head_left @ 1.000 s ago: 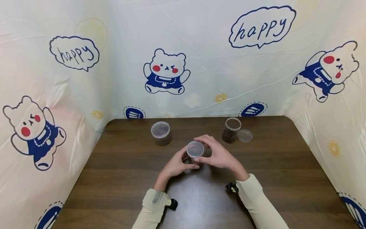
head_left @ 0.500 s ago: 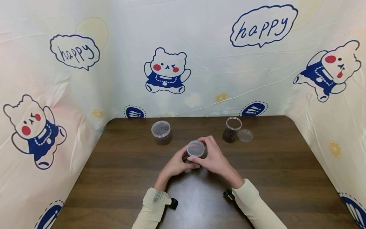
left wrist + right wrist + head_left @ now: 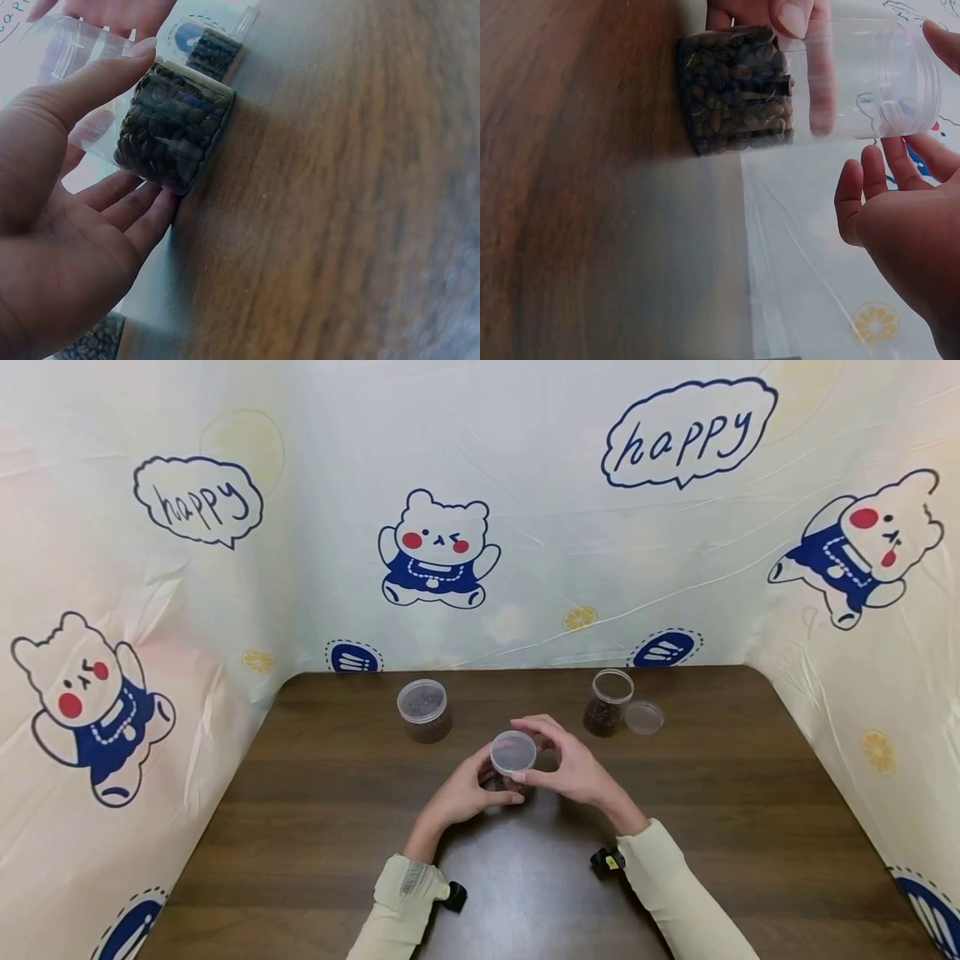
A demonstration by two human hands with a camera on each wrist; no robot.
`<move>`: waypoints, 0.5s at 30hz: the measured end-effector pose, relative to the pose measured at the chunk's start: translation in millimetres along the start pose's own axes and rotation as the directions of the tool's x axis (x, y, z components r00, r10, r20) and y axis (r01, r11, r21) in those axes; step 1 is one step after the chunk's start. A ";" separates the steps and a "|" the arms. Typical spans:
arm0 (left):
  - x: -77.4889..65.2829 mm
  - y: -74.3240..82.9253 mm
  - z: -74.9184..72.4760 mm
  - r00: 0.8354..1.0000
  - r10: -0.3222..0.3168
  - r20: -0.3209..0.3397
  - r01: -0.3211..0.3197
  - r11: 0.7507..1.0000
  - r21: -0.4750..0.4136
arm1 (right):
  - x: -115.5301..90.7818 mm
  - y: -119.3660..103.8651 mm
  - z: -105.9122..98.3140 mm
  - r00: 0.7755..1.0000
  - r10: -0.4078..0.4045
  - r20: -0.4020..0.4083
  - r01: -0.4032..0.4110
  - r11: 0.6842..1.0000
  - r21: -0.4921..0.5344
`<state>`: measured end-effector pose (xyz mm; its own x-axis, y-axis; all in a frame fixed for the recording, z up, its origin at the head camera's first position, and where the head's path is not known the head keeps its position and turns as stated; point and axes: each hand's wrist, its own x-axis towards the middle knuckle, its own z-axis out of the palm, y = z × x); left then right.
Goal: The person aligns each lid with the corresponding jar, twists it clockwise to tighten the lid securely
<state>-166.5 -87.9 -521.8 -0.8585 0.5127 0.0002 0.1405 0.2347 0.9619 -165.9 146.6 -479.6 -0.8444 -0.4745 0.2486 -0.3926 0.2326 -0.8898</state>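
A clear jar point(image 3: 817, 82) about half filled with coffee beans point(image 3: 735, 94) stands upright on the table in front of me. My left hand point(image 3: 461, 789) grips its lower body from the left, the thumb on the near side and the fingers behind. On top sits a translucent screw lid point(image 3: 513, 750). My right hand point(image 3: 573, 770) holds this lid loosely by its rim, thumb at the near edge and index finger at the far edge. The right wrist view shows its other fingers spread away from the jar wall.
At the back left stands a wider lidded jar point(image 3: 424, 714) with dark contents. An open jar point(image 3: 607, 706) of dark beans stands at the back right, its loose lid point(image 3: 643, 717) beside it on the wooden table point(image 3: 315, 827). A printed cloth point(image 3: 525, 543) hangs behind.
My right hand turned anticlockwise round the lid, then swung back to about its earlier position with its fingers looser. The left hand and jar stay in place.
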 end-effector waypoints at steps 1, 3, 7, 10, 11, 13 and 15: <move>-0.2 0.1 0.2 1.000 0.000 0.002 0.000 1.000 -0.003 | -0.2 0.1 0.1 1.000 -0.004 -0.002 0.004 1.000 -0.004; -0.4 0.0 0.5 1.000 0.000 0.005 0.000 1.000 -0.010 | -1.0 -1.0 1.1 1.000 -0.003 -0.015 0.002 1.000 -0.022; -0.3 0.2 0.5 1.000 0.010 0.006 -0.010 1.000 -0.009 | -3.3 -6.4 7.4 0.995 -0.022 -0.092 0.010 0.992 -0.127; -0.8 -0.2 -0.1 1.000 0.014 0.003 -0.014 1.000 0.005 | -6.0 -13.0 15.1 0.985 -0.056 -0.164 0.012 0.966 -0.258; -1.0 -0.3 -0.2 1.000 0.013 0.002 -0.013 1.000 0.010 | -6.8 -15.4 17.8 0.980 -0.067 -0.186 0.008 0.953 -0.301; -1.4 -0.3 -0.3 1.000 0.009 -0.001 -0.009 1.000 0.017 | -8.3 -19.8 22.7 0.972 -0.085 -0.221 -0.004 0.927 -0.374; -1.8 -0.2 -0.2 1.000 0.007 -0.001 -0.007 1.000 0.022 | -9.5 -23.2 26.5 0.964 -0.095 -0.248 -0.019 0.907 -0.421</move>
<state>-165.1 -89.0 -521.9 -0.8579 0.5137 0.0067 0.1570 0.2497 0.9555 -139.1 123.3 -471.4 -0.8671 -0.2687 0.4194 -0.4935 0.5775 -0.6503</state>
